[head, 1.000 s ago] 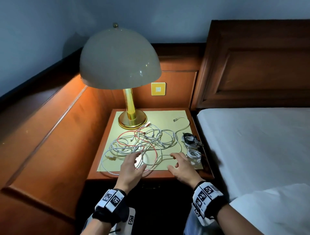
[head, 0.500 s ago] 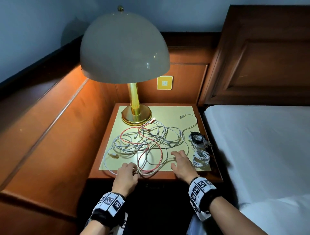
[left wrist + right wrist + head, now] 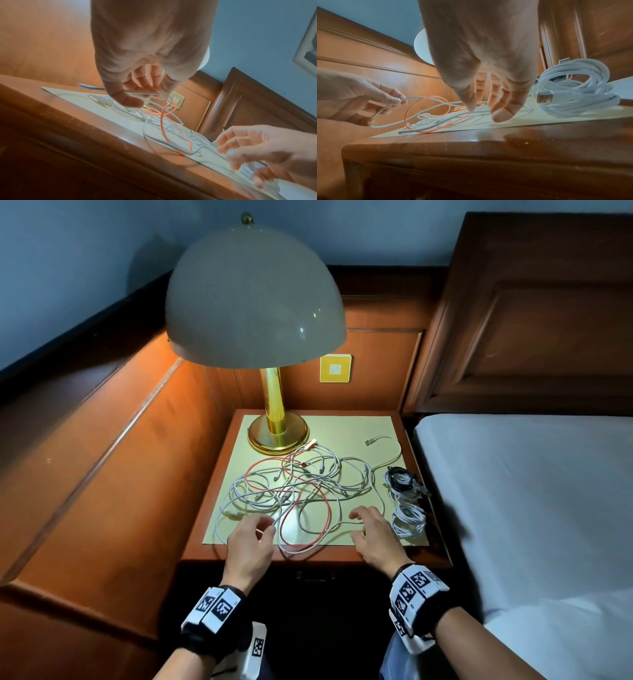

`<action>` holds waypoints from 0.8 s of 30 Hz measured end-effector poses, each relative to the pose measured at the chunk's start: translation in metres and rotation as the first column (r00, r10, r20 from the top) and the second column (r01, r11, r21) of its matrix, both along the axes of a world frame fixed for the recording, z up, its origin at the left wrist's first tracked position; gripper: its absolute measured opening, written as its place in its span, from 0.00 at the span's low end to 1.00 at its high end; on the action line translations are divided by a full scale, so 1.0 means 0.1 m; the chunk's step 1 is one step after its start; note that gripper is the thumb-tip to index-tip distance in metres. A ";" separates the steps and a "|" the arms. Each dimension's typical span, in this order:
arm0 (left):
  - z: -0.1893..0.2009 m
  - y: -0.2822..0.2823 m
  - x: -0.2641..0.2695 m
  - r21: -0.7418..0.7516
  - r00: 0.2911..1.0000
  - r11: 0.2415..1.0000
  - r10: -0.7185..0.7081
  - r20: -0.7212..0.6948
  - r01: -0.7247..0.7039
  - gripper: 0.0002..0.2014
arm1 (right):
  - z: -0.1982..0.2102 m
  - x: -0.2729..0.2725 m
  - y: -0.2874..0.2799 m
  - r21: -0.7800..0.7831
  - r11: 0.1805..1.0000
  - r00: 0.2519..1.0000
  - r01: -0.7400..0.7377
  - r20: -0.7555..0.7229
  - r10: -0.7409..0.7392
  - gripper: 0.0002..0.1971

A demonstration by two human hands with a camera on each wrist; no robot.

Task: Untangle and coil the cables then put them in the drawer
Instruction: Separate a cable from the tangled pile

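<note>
Lying tangled on the lamp-lit nightstand [image 3: 424, 553] beside the bed [image 3: 534, 491], cables [image 3: 301, 484]; left fingers [image 3: 392, 99] pinch one, right fingers [image 3: 501, 106] relaxed.

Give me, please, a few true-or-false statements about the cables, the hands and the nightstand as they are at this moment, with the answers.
1. The left hand pinches a white cable lifted off the nightstand. True.
2. The right hand grips the red cable. False: its fingers are spread and relaxed above the mat, holding nothing.
3. Coiled white cables lie at the right edge of the nightstand, beside the right hand. True.
4. The lamp stands at the front right corner of the nightstand. False: its brass base sits at the back left.
5. All the cables are already coiled. False: a loose tangle of white and red cables covers the middle of the mat.
</note>
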State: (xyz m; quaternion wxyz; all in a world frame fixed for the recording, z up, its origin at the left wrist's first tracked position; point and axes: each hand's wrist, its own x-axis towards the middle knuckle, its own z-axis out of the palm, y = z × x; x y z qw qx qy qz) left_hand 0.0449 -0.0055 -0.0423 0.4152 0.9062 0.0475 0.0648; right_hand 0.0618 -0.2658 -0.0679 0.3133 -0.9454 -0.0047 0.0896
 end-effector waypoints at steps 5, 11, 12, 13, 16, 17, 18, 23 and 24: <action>0.11 -0.02 0.01 -0.075 0.999 0.997 0.035 0.035 -0.033 0.04 | -0.02 -0.01 -0.02 -0.089 0.996 0.997 0.010 -0.079 -0.017 0.13; 0.18 0.02 0.01 -0.132 1.000 0.991 0.030 0.008 -0.029 0.02 | 0.02 0.01 0.00 -0.001 1.000 0.999 0.015 0.039 -0.015 0.03; 0.18 0.03 0.01 -0.136 1.000 0.990 0.023 0.004 -0.023 0.02 | 0.03 0.00 0.00 0.029 1.000 0.997 0.010 0.075 -0.012 0.03; 0.19 0.03 0.00 -0.140 1.000 0.990 0.011 0.003 -0.011 0.03 | 0.06 -0.01 0.01 0.066 0.998 0.993 0.001 0.115 -0.009 0.03; 0.21 0.00 -0.03 -0.123 1.000 0.992 -0.025 0.003 0.026 0.03 | 0.14 -0.05 0.03 0.160 0.986 0.972 -0.037 0.235 -0.002 0.02; 0.21 -0.01 -0.04 -0.113 0.999 0.993 -0.040 -0.005 0.039 0.04 | 0.17 -0.06 0.05 0.180 0.982 0.964 -0.049 0.267 -0.001 0.02; 0.21 -0.02 -0.05 -0.104 0.998 0.993 -0.057 -0.020 0.054 0.04 | 0.20 -0.08 0.07 0.197 0.979 0.955 -0.059 0.295 -0.001 0.02; 0.18 -0.06 -0.11 -0.004 0.985 0.990 -0.143 -0.095 0.143 0.16 | 0.35 -0.20 0.17 0.266 0.962 0.909 -0.069 0.414 -0.049 0.02; 0.19 -0.07 -0.14 0.021 0.983 0.986 -0.163 -0.083 0.165 0.18 | 0.38 -0.23 0.19 0.280 0.957 0.897 -0.068 0.438 -0.064 0.03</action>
